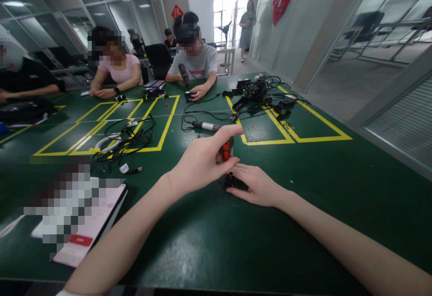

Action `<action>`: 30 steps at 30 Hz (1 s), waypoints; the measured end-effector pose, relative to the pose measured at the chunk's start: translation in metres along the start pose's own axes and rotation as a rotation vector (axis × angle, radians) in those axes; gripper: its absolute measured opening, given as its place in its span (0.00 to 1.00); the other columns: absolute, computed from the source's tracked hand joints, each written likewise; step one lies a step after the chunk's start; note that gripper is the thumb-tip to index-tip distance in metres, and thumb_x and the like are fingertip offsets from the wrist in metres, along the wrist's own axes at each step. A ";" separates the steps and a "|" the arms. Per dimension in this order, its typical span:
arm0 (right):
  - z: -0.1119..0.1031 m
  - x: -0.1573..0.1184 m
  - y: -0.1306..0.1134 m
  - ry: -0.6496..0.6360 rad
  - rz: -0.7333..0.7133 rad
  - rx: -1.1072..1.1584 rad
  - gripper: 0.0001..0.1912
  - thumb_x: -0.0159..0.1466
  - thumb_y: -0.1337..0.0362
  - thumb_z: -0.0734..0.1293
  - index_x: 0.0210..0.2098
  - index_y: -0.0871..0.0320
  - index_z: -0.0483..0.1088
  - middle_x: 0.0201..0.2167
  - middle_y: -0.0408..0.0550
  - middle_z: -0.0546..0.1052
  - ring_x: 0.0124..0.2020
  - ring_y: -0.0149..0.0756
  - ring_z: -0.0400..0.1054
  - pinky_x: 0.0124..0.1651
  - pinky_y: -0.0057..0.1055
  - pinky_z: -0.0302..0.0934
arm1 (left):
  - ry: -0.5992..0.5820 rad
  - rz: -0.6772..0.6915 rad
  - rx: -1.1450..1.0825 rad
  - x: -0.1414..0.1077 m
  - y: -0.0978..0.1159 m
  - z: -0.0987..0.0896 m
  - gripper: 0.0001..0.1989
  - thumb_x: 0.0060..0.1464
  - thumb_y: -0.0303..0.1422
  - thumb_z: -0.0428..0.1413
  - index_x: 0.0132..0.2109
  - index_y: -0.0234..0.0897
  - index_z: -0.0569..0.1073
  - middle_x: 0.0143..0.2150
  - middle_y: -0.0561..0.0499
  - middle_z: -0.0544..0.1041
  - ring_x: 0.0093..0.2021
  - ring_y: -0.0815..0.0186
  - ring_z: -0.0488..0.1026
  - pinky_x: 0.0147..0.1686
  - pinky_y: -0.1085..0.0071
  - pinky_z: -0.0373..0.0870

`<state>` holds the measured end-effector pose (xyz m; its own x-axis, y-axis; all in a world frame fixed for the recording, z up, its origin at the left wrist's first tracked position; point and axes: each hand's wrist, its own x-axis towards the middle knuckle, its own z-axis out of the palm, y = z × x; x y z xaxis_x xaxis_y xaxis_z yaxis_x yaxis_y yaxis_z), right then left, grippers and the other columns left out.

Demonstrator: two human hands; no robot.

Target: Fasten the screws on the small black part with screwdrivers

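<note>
My left hand (197,161) is wrapped round a red-and-black power screwdriver (226,151), its index finger stretched out over the top. Most of the tool is hidden behind the fingers and its dark tip points down. Just below it, my right hand (259,186) holds a small black part (231,181) low on the green table (256,251). The part's exact kind is hard to make out, as the fingers cover much of it. Both hands are close together, near the middle of the view.
Beyond my hands lies a silver-and-black pen-shaped tool (206,126) with a cord. Tangled black cables (258,91) lie at the back right, more cables (131,136) at the left. A pink box (101,224) is front left. Across the table a co-worker (199,62) uses a power screwdriver.
</note>
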<state>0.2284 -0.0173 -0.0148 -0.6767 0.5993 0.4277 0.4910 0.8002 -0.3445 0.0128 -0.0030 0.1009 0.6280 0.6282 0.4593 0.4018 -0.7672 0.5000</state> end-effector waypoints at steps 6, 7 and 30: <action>0.000 0.000 0.000 -0.003 0.011 -0.002 0.15 0.71 0.60 0.69 0.53 0.61 0.72 0.46 0.59 0.83 0.46 0.49 0.79 0.47 0.44 0.75 | 0.040 -0.007 -0.155 0.000 -0.001 0.007 0.23 0.60 0.25 0.61 0.60 0.41 0.67 0.49 0.52 0.80 0.29 0.75 0.72 0.33 0.77 0.69; 0.000 0.000 0.000 -0.004 0.011 -0.002 0.14 0.71 0.60 0.69 0.53 0.61 0.72 0.46 0.59 0.83 0.45 0.49 0.79 0.46 0.44 0.75 | 0.044 -0.031 -0.176 0.000 0.000 0.007 0.22 0.60 0.26 0.61 0.59 0.41 0.67 0.51 0.51 0.80 0.28 0.76 0.72 0.31 0.77 0.69; -0.005 0.002 -0.005 -0.005 0.026 0.019 0.10 0.71 0.61 0.68 0.50 0.58 0.72 0.43 0.54 0.82 0.43 0.45 0.78 0.44 0.39 0.73 | -0.168 -0.430 -1.018 0.008 0.004 -0.002 0.25 0.66 0.52 0.55 0.50 0.32 0.75 0.39 0.50 0.76 0.19 0.75 0.72 0.17 0.79 0.59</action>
<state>0.2267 -0.0202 -0.0080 -0.6664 0.6199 0.4143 0.4979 0.7836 -0.3715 0.0178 -0.0011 0.1085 0.6811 0.7312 0.0365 -0.0774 0.0224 0.9968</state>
